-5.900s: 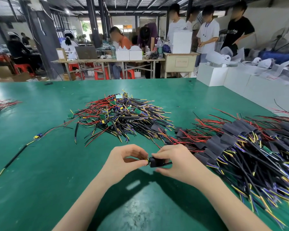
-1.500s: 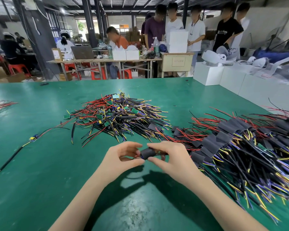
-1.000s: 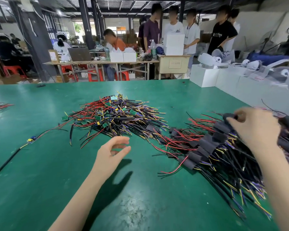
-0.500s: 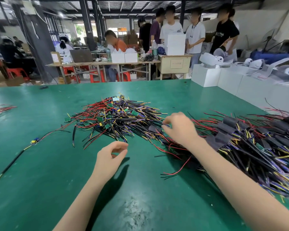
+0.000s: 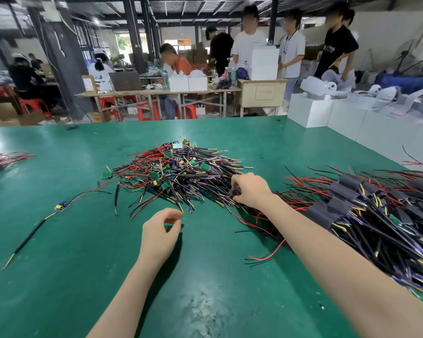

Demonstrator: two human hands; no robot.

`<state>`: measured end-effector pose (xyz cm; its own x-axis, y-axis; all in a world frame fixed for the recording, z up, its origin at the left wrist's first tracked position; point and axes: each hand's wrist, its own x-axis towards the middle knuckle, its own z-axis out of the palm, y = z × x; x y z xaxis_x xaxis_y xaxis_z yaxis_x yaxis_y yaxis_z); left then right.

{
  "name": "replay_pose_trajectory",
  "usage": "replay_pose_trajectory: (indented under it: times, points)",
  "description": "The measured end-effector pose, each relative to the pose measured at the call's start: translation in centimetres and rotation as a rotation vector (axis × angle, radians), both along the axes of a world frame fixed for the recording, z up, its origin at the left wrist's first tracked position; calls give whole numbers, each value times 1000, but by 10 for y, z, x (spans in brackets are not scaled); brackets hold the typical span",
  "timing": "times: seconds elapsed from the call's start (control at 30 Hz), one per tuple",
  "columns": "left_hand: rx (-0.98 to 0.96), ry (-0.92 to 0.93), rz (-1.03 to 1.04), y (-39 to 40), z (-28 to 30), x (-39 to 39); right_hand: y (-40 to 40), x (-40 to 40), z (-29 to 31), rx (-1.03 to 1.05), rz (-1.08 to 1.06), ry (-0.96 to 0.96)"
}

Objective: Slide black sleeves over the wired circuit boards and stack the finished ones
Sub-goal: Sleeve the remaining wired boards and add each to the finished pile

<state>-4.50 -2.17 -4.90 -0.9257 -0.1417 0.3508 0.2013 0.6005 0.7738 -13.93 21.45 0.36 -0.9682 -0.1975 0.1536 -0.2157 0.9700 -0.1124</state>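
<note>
Two hands in the lower half of the frame. Right hand (image 5: 250, 190), just right of centre: fingers curled down into the near right edge of the pile of bare wired boards (image 5: 181, 172), thumb and fingertips pinched on something dark among the wires; what exactly they hold cannot be told. Left hand (image 5: 160, 231), lower centre: raised just above the green table (image 5: 59, 276), thumb and forefinger bent toward each other with a gap between, holding nothing.

Bare pile sits at frame centre: small green boards tangled with red, black, yellow and purple leads. Stack of sleeved boards (image 5: 366, 206) fills the right side, black sleeves in overlapping rows, wires fanning toward the lower right. The right forearm crosses in front of its near edge.

One stray wired board (image 5: 60, 206) lies alone at left centre, its long black lead running to the lower left. Another small wire bundle (image 5: 5, 159) at far left edge. White boxes (image 5: 327, 113) along the upper right; people stand and sit at benches across the top.
</note>
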Motion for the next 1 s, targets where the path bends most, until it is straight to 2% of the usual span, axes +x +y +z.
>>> replay_pose_trajectory:
  times: [0.13, 0.23, 0.3, 0.37, 0.43, 0.6, 0.77, 0.87, 0.93, 1.0]
  points:
    - [-44, 10, -19, -1, -3, 0, -1, 2, -2, -73, -61, 79]
    - [-83, 52, -14, -1, -5, -1, 5, 9, 0, -142, -131, 222]
    - [-70, 60, 8, 1, -4, -3, 9, 17, 2, -314, -111, 268]
    - [-95, 66, 21, 2, -1, -12, 11, 30, 4, -536, 10, 249]
    - [-250, 79, 2, -1, 4, -26, 11, 47, 5, -624, 152, 257]
    - [-865, -26, -41, -15, 18, -60, 10, 99, 3, -681, 365, 191]
    - [-1142, 9, 39, -17, 25, -70, 19, 128, -12, -603, 413, 110]
    - [-1152, 210, 4, -11, 32, -60, 21, 133, -22, -616, 375, 112]
    - [-1057, 347, -79, -6, 35, -45, 23, 132, -25, -574, 332, 120]
    - [-962, 385, -143, 2, 34, -28, 25, 129, -26, -565, 298, 141]
